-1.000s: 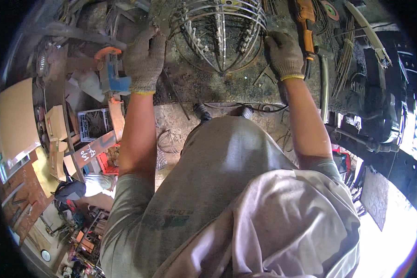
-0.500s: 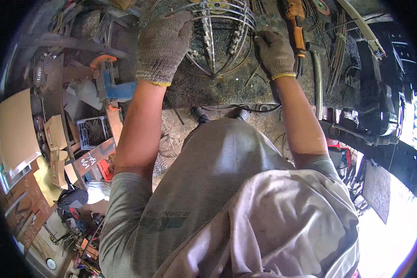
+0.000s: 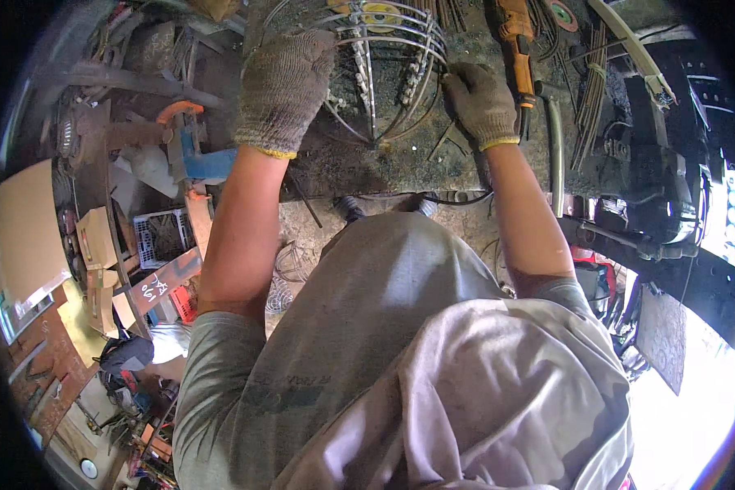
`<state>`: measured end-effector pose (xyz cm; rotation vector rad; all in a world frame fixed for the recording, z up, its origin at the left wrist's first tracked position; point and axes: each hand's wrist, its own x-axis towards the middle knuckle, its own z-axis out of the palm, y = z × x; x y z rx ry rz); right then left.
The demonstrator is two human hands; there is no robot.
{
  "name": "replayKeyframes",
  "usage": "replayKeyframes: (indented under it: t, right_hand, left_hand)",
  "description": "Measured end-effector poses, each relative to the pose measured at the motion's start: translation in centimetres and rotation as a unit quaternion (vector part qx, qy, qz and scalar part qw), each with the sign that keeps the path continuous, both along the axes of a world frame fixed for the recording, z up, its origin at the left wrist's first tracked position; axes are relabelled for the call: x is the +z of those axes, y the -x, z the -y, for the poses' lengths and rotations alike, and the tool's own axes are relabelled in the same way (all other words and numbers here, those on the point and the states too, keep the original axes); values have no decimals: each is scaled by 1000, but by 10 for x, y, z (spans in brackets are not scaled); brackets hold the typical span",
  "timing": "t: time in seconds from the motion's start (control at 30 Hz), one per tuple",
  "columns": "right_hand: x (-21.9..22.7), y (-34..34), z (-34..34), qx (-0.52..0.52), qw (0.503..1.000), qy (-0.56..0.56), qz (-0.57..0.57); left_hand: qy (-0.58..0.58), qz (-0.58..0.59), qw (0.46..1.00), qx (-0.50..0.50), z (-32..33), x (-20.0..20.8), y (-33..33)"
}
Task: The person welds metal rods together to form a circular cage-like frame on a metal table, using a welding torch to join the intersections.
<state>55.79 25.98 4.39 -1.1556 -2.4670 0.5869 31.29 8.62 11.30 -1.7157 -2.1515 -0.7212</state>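
Holding a domed wire frame (image 3: pixel 376 73) from both sides, the person stands over a dark, grimy surface (image 3: pixel 400 159) with the frame lying at about twelve o'clock from the body. The left hand (image 3: pixel 282 86), in a knitted work glove, lies over the frame's rim at roughly ten o'clock; its fingers curl over the outer wires, but whether they close around a wire or only press on it cannot be told from above. The right hand (image 3: pixel 480 102), gloved the same way, sits at the frame's three o'clock edge with its grip closed on an outer wire where the curved rods end.

To do this well, both hands should bear evenly so the thin rods do not spring or twist out of line; the frame looks light and springy, so a firm hold at opposite points of the rim seems better than pulling on a single rod. Keeping the rim flat on the surface would steady it.

An orange power tool (image 3: pixel 516 37) lies just beside the right hand at about one o'clock, its cable close by, so the wrist should stay clear of it. A bundle of thin metal rods (image 3: pixel 592 90) lies farther out at two o'clock. A blue clamp-like tool with an orange handle (image 3: pixel 189 147) sits at nine o'clock, apart from the left hand.
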Motion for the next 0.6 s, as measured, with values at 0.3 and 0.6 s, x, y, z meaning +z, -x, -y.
replayKeyframes:
  t: [0.3,0.6]
  right_hand:
    - [-1,3,-3,-6,1000,5,0]
    - [27,-13,9,1,996,45,-78]
  left_hand:
    - [10,32,999,-14,-3,-5,7]
    - [-20,56,998,-24,-1,1,4]
